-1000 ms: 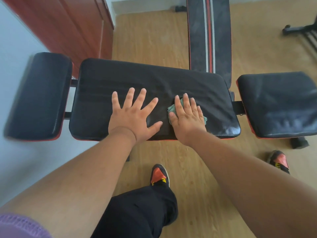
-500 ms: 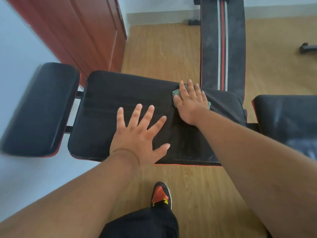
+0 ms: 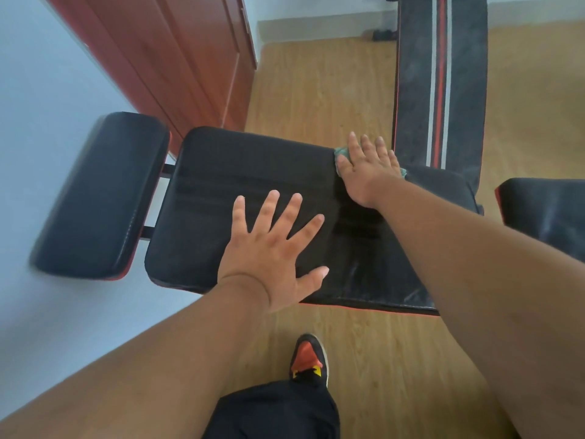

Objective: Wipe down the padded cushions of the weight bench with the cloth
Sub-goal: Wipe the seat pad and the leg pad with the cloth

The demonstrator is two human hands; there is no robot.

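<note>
The weight bench's wide black middle cushion [image 3: 228, 185] lies across the view. My left hand [image 3: 272, 251] rests flat on its near half, fingers spread. My right hand [image 3: 367, 166] presses a green cloth [image 3: 342, 152] flat against the cushion's far edge; only the cloth's corners show around the palm. A damp, shiny streak [image 3: 354, 248] runs from the near edge up to that hand. A smaller black pad [image 3: 101, 194] sits at the left end, and another black pad [image 3: 547, 210] shows at the right edge.
A black padded board with red and white stripes [image 3: 440, 80] stretches away beyond the right hand. A red-brown wooden cabinet [image 3: 177, 58] stands at the back left beside a pale wall. My shoe [image 3: 308, 359] and dark trouser leg are on the wood floor below the bench.
My right hand has slid the cloth from the cushion's near edge up to its far edge, leaving a wet streak. The left hand stayed flat in place.
</note>
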